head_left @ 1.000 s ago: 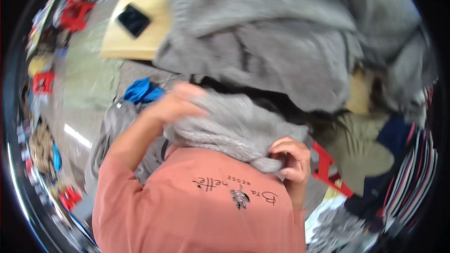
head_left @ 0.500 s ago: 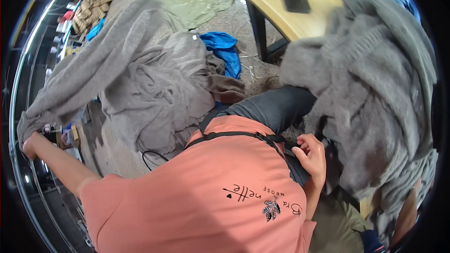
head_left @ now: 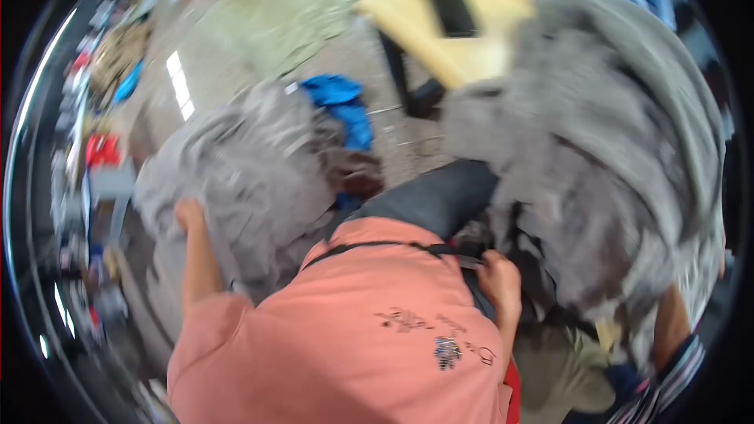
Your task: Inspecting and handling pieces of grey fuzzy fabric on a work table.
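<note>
On the left lies a heap of soft grey fleece fabric (head_left: 251,161) with a small white tag near its top edge. My left hand (head_left: 188,213) is at the left side of this heap, touching or just over it; its fingers are too blurred to read. Close to my waist, my right hand (head_left: 500,271) has curled fingers beside a black strap (head_left: 440,250). A thin pale shape shows at its fingertips, too smeared to name. To my right, a second large mass of grey fleece (head_left: 589,165) drapes down from the table.
A pale wooden table (head_left: 487,31) with dark legs stands ahead, a black phone (head_left: 452,6) on it. Blue cloth (head_left: 339,106) and a light green sheet (head_left: 290,12) lie on the floor. Another person's arm (head_left: 671,326) shows at the lower right. Shelving with goods lines the left.
My left hand has come in from the far left, and the stretched-out fleece has dropped onto the left heap. The whole view has shifted. My right hand stays by my waist, fingers more curled.
</note>
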{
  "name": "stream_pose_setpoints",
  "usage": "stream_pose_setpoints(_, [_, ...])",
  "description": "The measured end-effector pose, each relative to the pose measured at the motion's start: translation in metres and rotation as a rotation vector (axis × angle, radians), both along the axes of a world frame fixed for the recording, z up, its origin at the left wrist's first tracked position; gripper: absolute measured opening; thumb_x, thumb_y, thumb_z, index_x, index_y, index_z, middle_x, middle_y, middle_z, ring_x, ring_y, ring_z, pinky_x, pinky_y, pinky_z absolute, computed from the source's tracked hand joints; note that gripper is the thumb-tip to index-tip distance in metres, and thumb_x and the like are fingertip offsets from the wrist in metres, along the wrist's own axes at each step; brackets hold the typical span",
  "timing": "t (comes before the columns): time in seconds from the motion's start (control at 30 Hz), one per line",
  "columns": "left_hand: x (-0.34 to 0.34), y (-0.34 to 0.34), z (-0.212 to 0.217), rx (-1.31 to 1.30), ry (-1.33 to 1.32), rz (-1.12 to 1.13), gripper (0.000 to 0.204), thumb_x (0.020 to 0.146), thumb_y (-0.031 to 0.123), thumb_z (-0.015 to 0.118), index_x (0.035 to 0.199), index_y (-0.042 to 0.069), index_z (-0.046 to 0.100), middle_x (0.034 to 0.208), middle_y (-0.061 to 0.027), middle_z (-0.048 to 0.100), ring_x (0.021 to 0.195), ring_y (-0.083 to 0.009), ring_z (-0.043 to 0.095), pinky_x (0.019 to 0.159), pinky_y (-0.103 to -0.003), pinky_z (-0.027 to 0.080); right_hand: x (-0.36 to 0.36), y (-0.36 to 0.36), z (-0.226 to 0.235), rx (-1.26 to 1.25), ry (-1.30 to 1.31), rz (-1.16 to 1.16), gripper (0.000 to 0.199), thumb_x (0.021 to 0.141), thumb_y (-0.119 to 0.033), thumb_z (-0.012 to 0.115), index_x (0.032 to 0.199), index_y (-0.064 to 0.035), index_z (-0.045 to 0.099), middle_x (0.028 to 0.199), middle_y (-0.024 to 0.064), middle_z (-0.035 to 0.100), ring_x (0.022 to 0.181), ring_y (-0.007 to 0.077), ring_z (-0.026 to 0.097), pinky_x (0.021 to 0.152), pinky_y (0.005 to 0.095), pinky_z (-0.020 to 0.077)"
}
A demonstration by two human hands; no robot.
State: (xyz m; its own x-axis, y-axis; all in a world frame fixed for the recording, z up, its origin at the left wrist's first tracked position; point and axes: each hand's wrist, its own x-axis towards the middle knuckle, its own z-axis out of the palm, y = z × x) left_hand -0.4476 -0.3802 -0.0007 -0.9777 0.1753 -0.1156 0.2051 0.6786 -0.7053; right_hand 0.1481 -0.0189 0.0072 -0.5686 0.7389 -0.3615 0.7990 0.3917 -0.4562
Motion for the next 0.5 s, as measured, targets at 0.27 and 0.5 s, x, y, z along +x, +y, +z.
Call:
stream_pose_setpoints(0.27, [0.196, 0.384, 0.087, 1.475, -0.722, -0.980, 0.016, 0.073, 0.001, 0.061, 0.089, -0.002, 0.058, 0.079, -0.0108, 0.060, 0.065, -0.0133, 0.058, 0.058, -0.026, 0.046, 0.013, -0.001, 0.015, 0.129, 0.164, -0.147, 0.021, 0.072, -0.020, 0.063, 0.078, -0.0022, 0.054, 0.076, 0.0162, 0.058, 0.074, 0.0340, 0.058, 0.063, 0.0416, 0.0472])
stream_pose_setpoints(0.5, [0.461, 0.566, 0.221, 1.433, -0.881, -2.236, 0.042, 0.063, 0.008, 0.072, 0.101, 0.003, 0.056, 0.107, -0.0171, 0.055, 0.099, -0.0338, 0.053, 0.084, -0.039, 0.043, 0.045, -0.043, 0.020, -0.004, 0.048, -0.363, 0.024, 0.075, -0.023, 0.062, 0.084, -0.0014, 0.053, 0.085, 0.0181, 0.057, 0.080, 0.0351, 0.058, 0.069, 0.0430, 0.0466])
